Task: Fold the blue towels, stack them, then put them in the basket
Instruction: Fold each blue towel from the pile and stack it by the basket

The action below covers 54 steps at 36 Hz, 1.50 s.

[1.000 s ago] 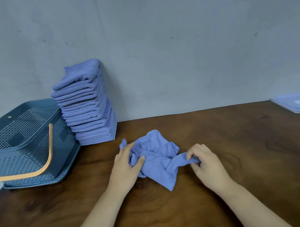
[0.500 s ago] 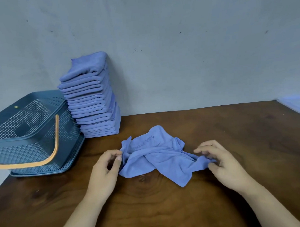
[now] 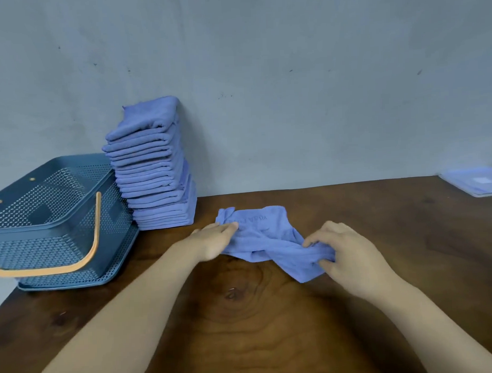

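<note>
And there was the crumpled towel (image 3: pixel 264 236), lying unfolded on the table (image 3: pixel 244 326) just to the right of the stack (image 3: pixel 152 167) and nearer the person. The left hand (image 3: pixel 213 242) lay on the towel's end closest to the stack, fingers stretched out fairly straight across the cloth. It was blurred, and I could not tell whether the thumb had tucked under. Over on the end farther from the stack, the right hand (image 3: pixel 344 252) pinched a bunched twist of fabric between thumb and curled fingers. Faint raised lettering showed along the towel's far edge. The stack itself, a tall pile of folded blue towels, leaned against the wall (image 3: pixel 291 87). The basket (image 3: pixel 45 229) sat close on the stack's left, its orange handle (image 3: pixel 94 233) swung down toward the person. Well to the stack's right, at the table's far edge, rested a flat pale-blue piece (image 3: pixel 476 182).
</note>
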Tool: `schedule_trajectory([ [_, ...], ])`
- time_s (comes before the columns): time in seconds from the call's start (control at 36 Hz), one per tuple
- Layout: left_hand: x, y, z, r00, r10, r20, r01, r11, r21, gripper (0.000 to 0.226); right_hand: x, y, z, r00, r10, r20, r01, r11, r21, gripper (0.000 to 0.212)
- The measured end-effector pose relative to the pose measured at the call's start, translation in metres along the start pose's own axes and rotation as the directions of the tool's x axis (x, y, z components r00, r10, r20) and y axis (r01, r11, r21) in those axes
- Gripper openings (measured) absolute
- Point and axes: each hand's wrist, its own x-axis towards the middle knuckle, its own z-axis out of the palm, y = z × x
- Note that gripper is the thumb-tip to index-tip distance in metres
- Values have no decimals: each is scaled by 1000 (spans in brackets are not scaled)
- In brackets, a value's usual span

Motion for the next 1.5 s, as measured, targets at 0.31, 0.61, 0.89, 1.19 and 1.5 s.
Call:
schedule_trajectory([
  [0.31,49,-31,8,991,55,-123,-53,998,19,62,-49,-58,-15,817,-217,535,102,966,238,55],
  [0.61,-65,-54,81,815,492,-306,-486,868,103,43,-45,-26,16,897,-143,419,81,983,162,40],
  [0.89,-109,-36,102,700,699,-142,-636,702,321,42,-62,-6,31,902,-113,418,126,992,-2,30],
  [1.19,-136,-91,83,771,554,-313,-481,830,283,29,-105,11,-10,879,-37,475,153,966,-209,16],
  [1.5,-186,-33,102,816,571,-91,-566,821,79,77,-117,-20,-19,857,-208,472,170,978,123,24],
])
